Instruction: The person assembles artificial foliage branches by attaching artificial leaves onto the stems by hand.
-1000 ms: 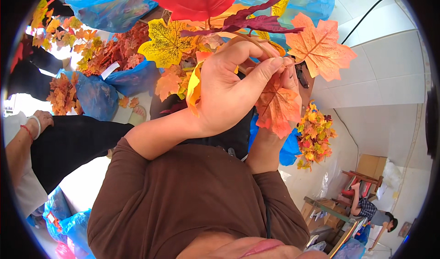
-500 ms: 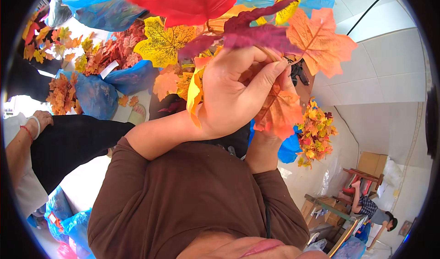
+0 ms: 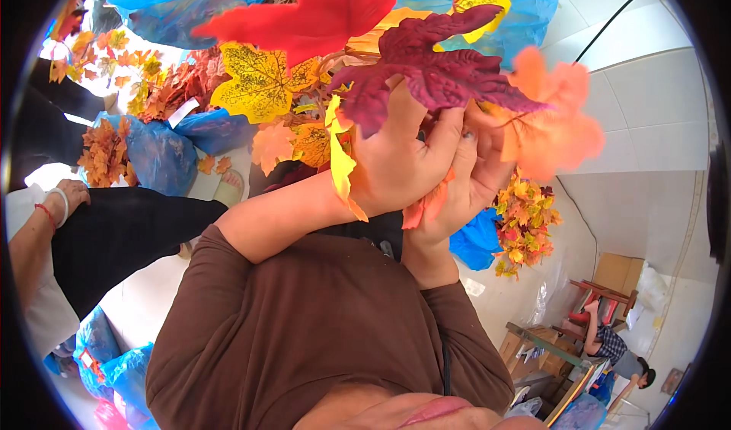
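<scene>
Close in front of me hangs a spray of artificial maple leaves, with a red leaf (image 3: 320, 11), a yellow leaf (image 3: 263, 83), and a dark purple leaf (image 3: 434, 64). My left hand (image 3: 381, 163) is closed on the spray's stem, its fingertips partly covered by the purple leaf. A curled yellow leaf (image 3: 339, 156) lies over its wrist. Pressed against it on the right is my right hand (image 3: 468, 194), with fingers bent around the stem of a blurred orange leaf (image 3: 552, 118). Another orange leaf (image 3: 428, 204) pokes out between the two hands.
Blue bags (image 3: 160, 156) and heaps of artificial leaves (image 3: 106, 152) lie to the left, beside a seated person's leg (image 3: 129, 236). On the right stand another leaf bunch (image 3: 525, 220) and a blue bag (image 3: 476, 239). Cardboard boxes (image 3: 544, 346) and another person (image 3: 620, 354) are at lower right.
My hands have come closer together, and the right one has turned palm up. The purple leaf now droops over my left fingers. The right-hand orange leaf has swung downward and blurred.
</scene>
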Demonstrator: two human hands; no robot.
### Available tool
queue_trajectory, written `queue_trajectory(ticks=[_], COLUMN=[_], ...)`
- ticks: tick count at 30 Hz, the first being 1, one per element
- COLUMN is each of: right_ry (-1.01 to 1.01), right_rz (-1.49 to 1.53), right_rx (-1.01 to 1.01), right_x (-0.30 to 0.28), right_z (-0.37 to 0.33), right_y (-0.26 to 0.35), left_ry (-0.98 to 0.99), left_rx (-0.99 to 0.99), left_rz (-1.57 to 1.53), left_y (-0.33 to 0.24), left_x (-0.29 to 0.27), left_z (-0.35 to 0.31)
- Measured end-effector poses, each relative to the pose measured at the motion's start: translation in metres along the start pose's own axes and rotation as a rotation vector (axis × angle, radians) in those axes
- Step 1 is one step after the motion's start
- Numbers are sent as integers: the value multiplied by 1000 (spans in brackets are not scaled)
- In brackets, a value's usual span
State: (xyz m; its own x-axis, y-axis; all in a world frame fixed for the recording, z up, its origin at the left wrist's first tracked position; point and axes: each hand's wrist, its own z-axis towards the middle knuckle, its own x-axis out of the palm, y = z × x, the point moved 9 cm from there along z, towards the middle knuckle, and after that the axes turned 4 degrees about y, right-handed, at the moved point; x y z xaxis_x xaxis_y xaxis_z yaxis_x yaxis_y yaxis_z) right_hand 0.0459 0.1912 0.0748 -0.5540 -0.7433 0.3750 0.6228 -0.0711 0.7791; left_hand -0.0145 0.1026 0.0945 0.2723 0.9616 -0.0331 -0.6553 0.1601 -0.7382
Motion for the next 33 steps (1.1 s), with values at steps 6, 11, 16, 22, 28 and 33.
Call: queue_trajectory(ticks=[6,11,16,22,28,33], right_ry=[43,140,244,255,282,371], right_rz=[-299,-79,-115,233,789,884], right_rx=[-140,129,169,120,394,466], right_x=[-14,-14,-15,-10,-10,4], right_z=[-9,-2,11,30,27,19], right_y=[3,-7,3,12,-14,-24], left_ry=[5,-101,-37,158,319,263], left_rx=[193,101,179,-109,-327,-250], left_rz=[65,-47,-24,-430,-996,-853], left_y=[-15,2,-3,8,-1,-4], left_x=[-3,-10,-8,4,26,14], left_z=[7,4,12,13,15,15])
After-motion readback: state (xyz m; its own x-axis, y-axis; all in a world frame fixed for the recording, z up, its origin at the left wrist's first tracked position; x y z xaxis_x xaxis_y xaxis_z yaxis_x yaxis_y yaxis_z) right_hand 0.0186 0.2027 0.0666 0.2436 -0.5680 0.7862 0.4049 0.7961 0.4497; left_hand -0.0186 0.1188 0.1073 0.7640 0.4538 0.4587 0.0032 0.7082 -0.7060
